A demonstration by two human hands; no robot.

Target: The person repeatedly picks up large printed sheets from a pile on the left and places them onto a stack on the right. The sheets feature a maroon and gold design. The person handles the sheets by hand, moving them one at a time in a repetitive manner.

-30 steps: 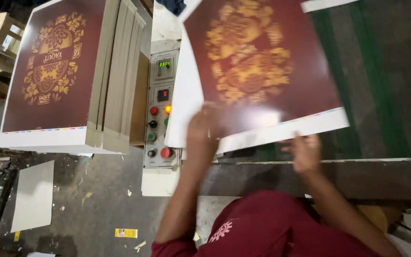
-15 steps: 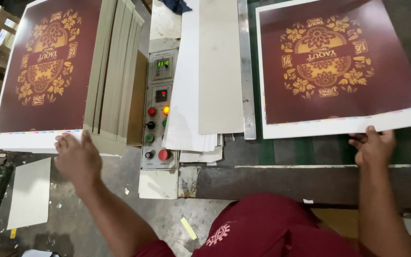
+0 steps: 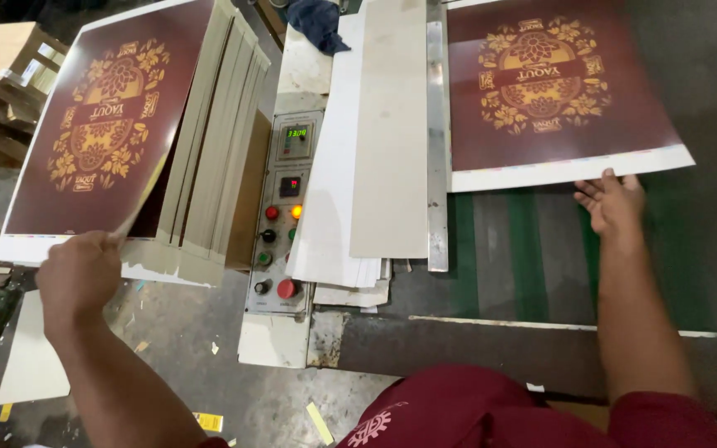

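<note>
Maroon short-sleeved shirt point(image 3: 466, 411), white ornamental print on chest; forearms bare.

control panel point(image 3: 282, 217), blue cloth point(image 3: 317, 21), cardboard box point(image 3: 8, 51)

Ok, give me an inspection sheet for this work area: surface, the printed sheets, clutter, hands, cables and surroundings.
Surface: dark machine bed with green belts; a metal guide rail along its left side.
Job's things: a maroon sheet with gold print lies flat on the bed; a stack of the same sheets at left, top sheet's near corner lifted.
Clutter: plain white and grey boards piled beside the rail; a dark cloth above them; paper scraps on the floor.
Grippers: left hand pinching the stack's top sheet corner; right hand, fingers spread, at the flat sheet's near edge.
Cables: nothing seen.
Surroundings: control panel with buttons and lit displays; cardboard boxes far left.
</note>
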